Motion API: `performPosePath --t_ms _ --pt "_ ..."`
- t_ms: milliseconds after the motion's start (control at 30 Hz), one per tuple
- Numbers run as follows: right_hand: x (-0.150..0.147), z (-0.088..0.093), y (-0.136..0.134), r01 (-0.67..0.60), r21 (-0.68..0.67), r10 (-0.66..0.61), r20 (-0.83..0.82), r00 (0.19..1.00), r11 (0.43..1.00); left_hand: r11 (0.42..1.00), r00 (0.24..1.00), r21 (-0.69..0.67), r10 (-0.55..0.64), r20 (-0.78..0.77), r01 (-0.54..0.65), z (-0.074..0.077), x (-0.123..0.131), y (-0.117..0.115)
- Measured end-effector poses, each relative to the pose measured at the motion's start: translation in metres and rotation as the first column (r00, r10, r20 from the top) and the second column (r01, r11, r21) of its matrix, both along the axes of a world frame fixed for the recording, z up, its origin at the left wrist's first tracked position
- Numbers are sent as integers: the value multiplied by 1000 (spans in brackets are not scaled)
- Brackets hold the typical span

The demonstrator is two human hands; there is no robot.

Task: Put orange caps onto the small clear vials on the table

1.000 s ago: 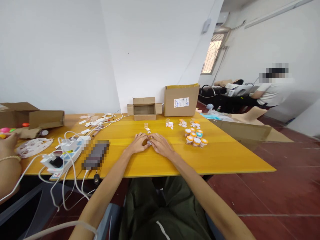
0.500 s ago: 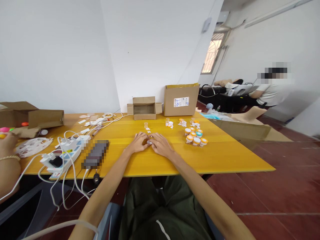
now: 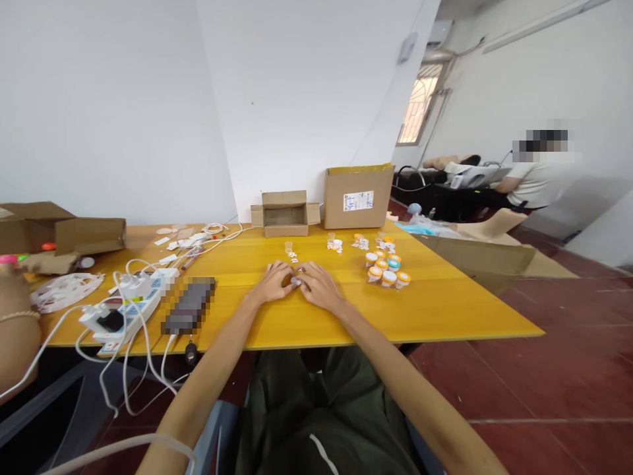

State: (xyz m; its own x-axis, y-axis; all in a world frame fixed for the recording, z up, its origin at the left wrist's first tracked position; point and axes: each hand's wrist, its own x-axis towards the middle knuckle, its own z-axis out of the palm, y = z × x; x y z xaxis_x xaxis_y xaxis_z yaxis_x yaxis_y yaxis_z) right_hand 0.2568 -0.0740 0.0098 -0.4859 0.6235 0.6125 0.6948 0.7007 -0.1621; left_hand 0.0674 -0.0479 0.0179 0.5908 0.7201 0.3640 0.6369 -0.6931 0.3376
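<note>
My left hand (image 3: pixel 273 284) and my right hand (image 3: pixel 319 285) meet over the yellow wooden table. Their fingertips are closed round a small, clear-whitish thing (image 3: pixel 296 281), mostly hidden by the fingers and too small to name. Just beyond them stands a little clear cup (image 3: pixel 289 247) with small white, dark-marked pieces (image 3: pixel 293 256) next to it. Farther right lie more such pieces (image 3: pixel 363 245) in small piles, beside clear cups and loose lids. To the right of my right hand, several small clear jars (image 3: pixel 388 280) with orange, white and teal lids stand grouped.
Two cardboard boxes, an open small one (image 3: pixel 285 221) and a taller one (image 3: pixel 357 199), stand at the back. A power strip (image 3: pixel 143 307) with white cables and a dark phone-like device (image 3: pixel 190 305) lie left. Another person's arm (image 3: pixel 17 330) reaches in at far left.
My hands stay almost in place, with only slight finger movement round the small thing. The other person's hand at far left has shifted a little.
</note>
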Motion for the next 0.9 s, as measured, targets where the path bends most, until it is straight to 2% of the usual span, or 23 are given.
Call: performPosePath --t_ms 233,433,667,800,900 --pt "-1 0 0 18 2 -18 -13 1000 1000 1000 1000 -18 14 -5 -14 4 2 -3" --pt "2 -2 0 57 -14 -58 -72 996 998 998 996 -42 49 76 -46 7 4 -5" --pt "-1 1 -2 94 -192 -120 -131 984 977 996 991 -25 83 108 -81 5 8 0" --pt "-3 5 -3 73 -300 -114 -121 986 951 996 992 -28 82 100 -79 3 10 2" --pt "-3 5 -2 58 -333 -106 -129 986 941 997 992 -33 76 96 -73 2 11 3"
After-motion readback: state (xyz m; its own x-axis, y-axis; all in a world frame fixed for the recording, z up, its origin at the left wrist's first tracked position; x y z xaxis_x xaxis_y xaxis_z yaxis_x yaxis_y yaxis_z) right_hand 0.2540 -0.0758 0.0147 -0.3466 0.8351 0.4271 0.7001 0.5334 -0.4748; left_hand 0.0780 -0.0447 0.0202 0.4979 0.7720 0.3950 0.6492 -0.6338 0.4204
